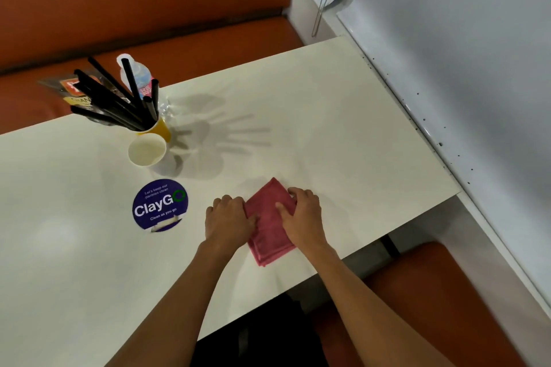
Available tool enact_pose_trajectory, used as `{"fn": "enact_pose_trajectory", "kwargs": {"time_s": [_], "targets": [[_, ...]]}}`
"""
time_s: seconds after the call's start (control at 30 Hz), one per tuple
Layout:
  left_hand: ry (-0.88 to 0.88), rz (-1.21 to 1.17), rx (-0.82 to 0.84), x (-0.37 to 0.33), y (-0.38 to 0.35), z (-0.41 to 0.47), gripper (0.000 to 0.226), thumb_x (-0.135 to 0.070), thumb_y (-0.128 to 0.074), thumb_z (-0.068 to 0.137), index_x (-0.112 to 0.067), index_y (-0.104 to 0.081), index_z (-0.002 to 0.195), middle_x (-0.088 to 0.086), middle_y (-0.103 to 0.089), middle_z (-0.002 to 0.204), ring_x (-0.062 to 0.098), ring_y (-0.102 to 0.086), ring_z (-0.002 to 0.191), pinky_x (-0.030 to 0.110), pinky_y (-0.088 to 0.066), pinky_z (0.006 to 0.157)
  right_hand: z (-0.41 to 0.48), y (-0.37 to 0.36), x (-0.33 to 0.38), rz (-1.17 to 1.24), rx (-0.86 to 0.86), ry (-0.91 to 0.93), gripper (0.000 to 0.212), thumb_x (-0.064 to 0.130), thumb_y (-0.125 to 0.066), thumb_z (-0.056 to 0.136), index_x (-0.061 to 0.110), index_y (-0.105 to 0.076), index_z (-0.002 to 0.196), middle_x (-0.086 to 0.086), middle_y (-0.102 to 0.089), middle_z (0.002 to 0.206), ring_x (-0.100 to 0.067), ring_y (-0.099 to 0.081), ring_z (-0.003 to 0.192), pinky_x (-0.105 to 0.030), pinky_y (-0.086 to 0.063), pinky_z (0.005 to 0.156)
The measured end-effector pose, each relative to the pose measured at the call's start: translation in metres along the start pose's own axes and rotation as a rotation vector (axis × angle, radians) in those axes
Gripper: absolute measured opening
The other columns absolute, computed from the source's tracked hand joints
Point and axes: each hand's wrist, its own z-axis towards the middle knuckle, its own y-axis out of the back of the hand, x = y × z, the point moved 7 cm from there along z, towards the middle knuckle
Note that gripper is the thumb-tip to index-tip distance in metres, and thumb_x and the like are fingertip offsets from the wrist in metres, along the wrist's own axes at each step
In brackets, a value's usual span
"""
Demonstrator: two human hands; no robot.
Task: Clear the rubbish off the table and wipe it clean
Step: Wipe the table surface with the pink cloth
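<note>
A folded red cloth (269,226) lies on the white table (328,116) near its front edge. My left hand (228,219) holds the cloth's left edge, fingers curled at it. On the right side, my right hand (302,214) grips the cloth with the thumb on top and the fingers curled over its far right edge. At the far left stand an empty white paper cup (146,149), a yellow cup (161,127) full of black straws (119,98), and a clear plastic bottle (135,74) behind them.
A round blue "ClayGO" sticker (160,205) is stuck on the table left of my hands. Snack wrappers (74,89) lie at the far left edge. An orange bench (208,39) runs behind the table, and a white wall (462,68) bounds the right.
</note>
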Motion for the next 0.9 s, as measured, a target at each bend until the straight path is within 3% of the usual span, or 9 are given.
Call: {"fn": "enact_pose_trajectory", "kwargs": {"time_s": [0.1,0.23,0.33,0.4,0.67,0.77,0.9], "targets": [[-0.026,-0.028,-0.022,-0.002,0.007,-0.007,0.038,-0.054,-0.064,0.097,-0.018,-0.065,0.108,0.003,-0.061,0.108,0.026,-0.056,0.107,0.041,-0.044,0.095,-0.003,-0.003,0.003,-0.021,0.016,-0.006,0.037,0.041,-0.069,0.099,0.013,-0.066,0.123,-0.003,-0.060,0.110,-0.023,-0.056,0.107,-0.049,-0.050,0.100],[-0.020,-0.174,-0.003,0.002,0.016,-0.018,0.032,-0.052,-0.069,0.095,-0.021,-0.059,0.093,-0.003,-0.062,0.091,0.023,-0.060,0.089,0.040,-0.049,0.084,-0.013,0.000,0.011,-0.058,0.006,0.001,0.032,0.044,-0.066,0.100,0.016,-0.068,0.116,0.004,-0.057,0.105,-0.022,-0.056,0.103,-0.049,-0.048,0.099],[0.003,-0.372,0.031,0.011,0.019,-0.022,0.031,-0.047,-0.074,0.092,-0.020,-0.060,0.088,-0.002,-0.065,0.081,0.018,-0.062,0.075,0.032,-0.046,0.063,-0.022,0.004,0.016,-0.111,-0.022,0.002,0.033,0.049,-0.062,0.100,0.019,-0.067,0.113,0.002,-0.061,0.111,-0.021,-0.054,0.106,-0.047,-0.041,0.101],[-0.011,-0.473,0.047,0.020,0.023,-0.027,0.028,-0.043,-0.075,0.093,-0.018,-0.062,0.091,-0.002,-0.065,0.082,0.012,-0.061,0.072,0.023,-0.040,0.058,-0.030,0.005,0.023,-0.136,-0.055,0.012,0.032,0.050,-0.060,0.100,0.020,-0.066,0.110,0.003,-0.060,0.113,-0.020,-0.052,0.107,-0.046,-0.039,0.101],[-0.002,-0.742,0.055,0.085,0.034,-0.054,0.027,-0.037,-0.073,0.097,-0.012,-0.064,0.104,0.002,-0.068,0.097,0.016,-0.064,0.087,0.026,-0.048,0.069,-0.071,-0.028,0.072,-0.069,-0.087,0.069,0.022,0.044,-0.054,0.105,0.023,-0.057,0.100,0.008,-0.065,0.091,-0.016,-0.059,0.084,-0.045,-0.041,0.103],[0.028,-0.780,0.061,0.124,0.034,-0.062,0.026,-0.038,-0.074,0.096,-0.015,-0.065,0.104,0.002,-0.068,0.100,0.019,-0.065,0.092,0.035,-0.058,0.080,-0.091,-0.050,0.093,-0.043,-0.068,0.094,0.021,0.045,-0.054,0.105,0.025,-0.055,0.099,0.007,-0.067,0.085,-0.021,-0.064,0.077,-0.047,-0.054,0.090],[0.061,-0.769,0.052,0.197,0.042,-0.077,0.024,-0.040,-0.073,0.097,-0.019,-0.066,0.106,0.000,-0.068,0.103,0.022,-0.066,0.096,0.041,-0.059,0.087,-0.123,-0.098,0.129,-0.008,0.029,0.058,0.024,0.043,-0.056,0.106,0.020,-0.060,0.110,0.005,-0.070,0.091,-0.018,-0.068,0.080,-0.036,-0.058,0.076]]}}
